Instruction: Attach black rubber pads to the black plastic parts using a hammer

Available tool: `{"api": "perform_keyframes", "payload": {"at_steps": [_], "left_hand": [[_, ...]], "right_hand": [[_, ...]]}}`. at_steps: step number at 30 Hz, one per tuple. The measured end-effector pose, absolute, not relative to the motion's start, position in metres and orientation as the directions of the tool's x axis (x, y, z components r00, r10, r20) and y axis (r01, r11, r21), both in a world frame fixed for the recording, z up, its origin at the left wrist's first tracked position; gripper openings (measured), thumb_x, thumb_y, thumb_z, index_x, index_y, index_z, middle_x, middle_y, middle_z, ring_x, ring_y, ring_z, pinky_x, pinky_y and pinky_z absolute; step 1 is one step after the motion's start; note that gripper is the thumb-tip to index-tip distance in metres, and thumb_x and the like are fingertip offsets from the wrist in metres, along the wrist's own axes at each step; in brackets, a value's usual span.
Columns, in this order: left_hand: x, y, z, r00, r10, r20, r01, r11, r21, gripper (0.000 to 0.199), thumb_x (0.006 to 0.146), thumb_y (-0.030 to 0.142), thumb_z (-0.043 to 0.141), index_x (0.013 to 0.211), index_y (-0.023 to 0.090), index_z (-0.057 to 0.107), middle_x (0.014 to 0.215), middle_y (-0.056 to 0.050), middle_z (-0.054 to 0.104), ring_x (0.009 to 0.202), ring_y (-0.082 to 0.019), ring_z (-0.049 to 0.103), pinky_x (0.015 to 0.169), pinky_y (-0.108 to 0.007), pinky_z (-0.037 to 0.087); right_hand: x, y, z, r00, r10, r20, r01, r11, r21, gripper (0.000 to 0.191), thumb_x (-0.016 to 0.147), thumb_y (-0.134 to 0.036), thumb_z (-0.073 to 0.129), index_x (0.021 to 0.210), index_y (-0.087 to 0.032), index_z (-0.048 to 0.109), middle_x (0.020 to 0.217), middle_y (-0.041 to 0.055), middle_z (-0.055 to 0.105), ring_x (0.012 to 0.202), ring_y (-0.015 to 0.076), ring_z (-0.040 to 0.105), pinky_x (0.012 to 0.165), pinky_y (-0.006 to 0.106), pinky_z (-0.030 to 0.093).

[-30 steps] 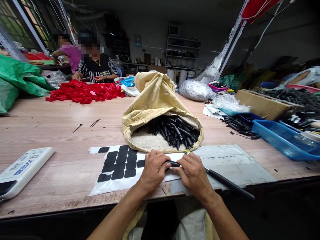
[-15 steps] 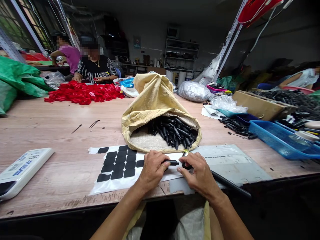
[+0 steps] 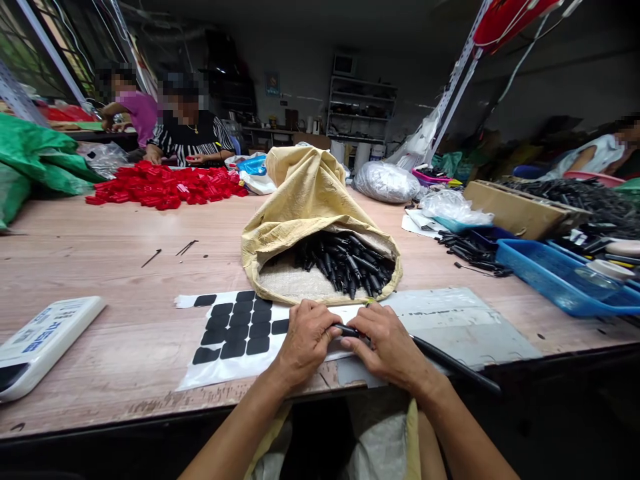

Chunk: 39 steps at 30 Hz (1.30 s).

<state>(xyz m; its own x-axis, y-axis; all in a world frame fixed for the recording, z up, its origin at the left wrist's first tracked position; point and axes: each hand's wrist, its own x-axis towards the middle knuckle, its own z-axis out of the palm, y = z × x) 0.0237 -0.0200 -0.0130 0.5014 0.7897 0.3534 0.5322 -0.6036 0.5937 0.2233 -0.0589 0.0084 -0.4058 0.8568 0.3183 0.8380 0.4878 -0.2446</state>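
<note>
My left hand point(image 3: 309, 337) is closed around one end of a slim black tube point(image 3: 345, 329), at the table's front edge. My right hand point(image 3: 385, 337) grips the tube's other end with thumb and fingers; most of the tube is hidden in the two hands. From under my right hand a long black rod point(image 3: 457, 365) slants out past the table edge; whether the fingers hold it I cannot tell. Just behind the hands, a yellow woven sack point(image 3: 300, 177) lies with its mouth toward me, with many black pen-like pieces point(image 3: 350, 265) inside.
A white sheet of black square stickers point(image 3: 239, 327) lies left of my hands, and a white scale-like device point(image 3: 50, 343) farther left. At right are a grey sheet point(image 3: 475, 327) and a blue tray point(image 3: 540, 267). Red pieces point(image 3: 167, 187) are heaped before a co-worker point(image 3: 193, 127).
My right hand has moved left toward my left hand. The gap at the tube's end between them has closed, and both hands now meet on it.
</note>
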Motion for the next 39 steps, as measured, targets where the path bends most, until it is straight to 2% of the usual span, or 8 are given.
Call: {"api": "perform_keyframes", "payload": {"at_steps": [7, 13, 21, 26, 30, 33, 36, 39], "left_hand": [[0.025, -0.021, -0.014, 0.462, 0.794, 0.396, 0.523, -0.604, 0.602, 0.011, 0.091, 0.017, 0.062, 0.092, 0.022, 0.072, 0.089, -0.001, 0.071, 0.100, -0.023, 0.051, 0.091, -0.041, 0.032], [0.026, -0.020, -0.016, 0.460, 0.793, 0.399, 0.524, -0.605, 0.599, 0.011, 0.090, 0.015, 0.063, 0.091, 0.023, 0.071, 0.089, 0.001, 0.071, 0.102, -0.023, 0.051, 0.093, -0.042, 0.031], [0.024, -0.020, -0.014, 0.475, 0.815, 0.331, 0.532, -0.566, 0.630, 0.013, 0.096, 0.026, 0.059, 0.096, 0.027, 0.072, 0.093, 0.001, 0.072, 0.103, -0.023, 0.050, 0.093, -0.043, 0.029], [0.025, -0.018, -0.014, 0.448, 0.843, 0.297, 0.550, -0.522, 0.652, 0.011, 0.096, 0.028, 0.061, 0.097, 0.027, 0.072, 0.094, 0.002, 0.072, 0.102, -0.022, 0.051, 0.093, -0.042, 0.030], [0.027, -0.019, -0.015, 0.433, 0.856, 0.281, 0.584, -0.505, 0.636, 0.012, 0.095, 0.029, 0.062, 0.098, 0.027, 0.073, 0.098, 0.000, 0.069, 0.103, -0.023, 0.051, 0.092, -0.042, 0.031], [0.028, -0.020, -0.015, 0.430, 0.858, 0.280, 0.598, -0.503, 0.624, 0.010, 0.088, 0.027, 0.069, 0.098, 0.027, 0.074, 0.096, -0.001, 0.069, 0.103, -0.024, 0.051, 0.093, -0.042, 0.032], [0.027, -0.021, -0.013, 0.428, 0.859, 0.282, 0.584, -0.501, 0.639, 0.014, 0.082, 0.024, 0.074, 0.096, 0.027, 0.075, 0.093, -0.001, 0.069, 0.102, -0.024, 0.051, 0.092, -0.041, 0.033], [0.027, -0.021, -0.011, 0.428, 0.861, 0.275, 0.574, -0.494, 0.653, 0.014, 0.080, 0.024, 0.076, 0.094, 0.028, 0.075, 0.092, -0.001, 0.070, 0.100, -0.025, 0.052, 0.091, -0.041, 0.034]], "right_hand": [[0.217, -0.055, -0.006, -0.403, 0.811, 0.425, 0.822, 0.525, -0.222, 0.022, 0.097, -0.027, 0.052, 0.077, -0.018, 0.055, 0.085, 0.0049, 0.057, 0.087, 0.0210, 0.044, 0.080, 0.037, 0.033], [0.214, -0.054, -0.009, -0.389, 0.804, 0.449, 0.811, 0.530, -0.246, 0.020, 0.095, -0.026, 0.054, 0.077, -0.019, 0.055, 0.085, 0.0045, 0.057, 0.086, 0.0206, 0.043, 0.079, 0.036, 0.032], [0.233, -0.062, 0.003, -0.365, 0.827, 0.428, 0.825, 0.500, -0.262, 0.018, 0.091, -0.038, 0.065, 0.100, -0.023, 0.065, 0.093, 0.0042, 0.063, 0.092, 0.0222, 0.051, 0.083, 0.037, 0.037], [0.272, -0.068, -0.006, -0.116, 0.882, 0.457, 0.944, 0.241, -0.224, 0.027, 0.092, -0.036, 0.061, 0.115, -0.023, 0.062, 0.099, 0.0052, 0.063, 0.093, 0.0226, 0.055, 0.086, 0.038, 0.042], [0.290, -0.073, -0.016, -0.048, 0.932, 0.359, 0.964, 0.137, -0.228, 0.013, 0.093, -0.035, 0.058, 0.096, -0.023, 0.061, 0.091, 0.0038, 0.062, 0.090, 0.0223, 0.057, 0.081, 0.036, 0.044], [0.285, -0.078, -0.018, -0.059, 0.924, 0.377, 0.965, 0.150, -0.216, 0.013, 0.095, -0.031, 0.052, 0.086, -0.023, 0.056, 0.087, 0.0036, 0.061, 0.087, 0.0219, 0.059, 0.079, 0.036, 0.045], [0.274, -0.083, -0.013, -0.027, 0.924, 0.382, 0.952, 0.140, -0.272, 0.009, 0.096, -0.031, 0.051, 0.096, -0.023, 0.056, 0.086, 0.0021, 0.064, 0.079, 0.0195, 0.062, 0.072, 0.032, 0.047], [0.263, -0.088, -0.002, -0.014, 0.919, 0.394, 0.928, 0.159, -0.338, 0.026, 0.097, -0.028, 0.051, 0.122, -0.025, 0.056, 0.094, 0.0006, 0.071, 0.078, 0.0182, 0.068, 0.069, 0.029, 0.050]]}}
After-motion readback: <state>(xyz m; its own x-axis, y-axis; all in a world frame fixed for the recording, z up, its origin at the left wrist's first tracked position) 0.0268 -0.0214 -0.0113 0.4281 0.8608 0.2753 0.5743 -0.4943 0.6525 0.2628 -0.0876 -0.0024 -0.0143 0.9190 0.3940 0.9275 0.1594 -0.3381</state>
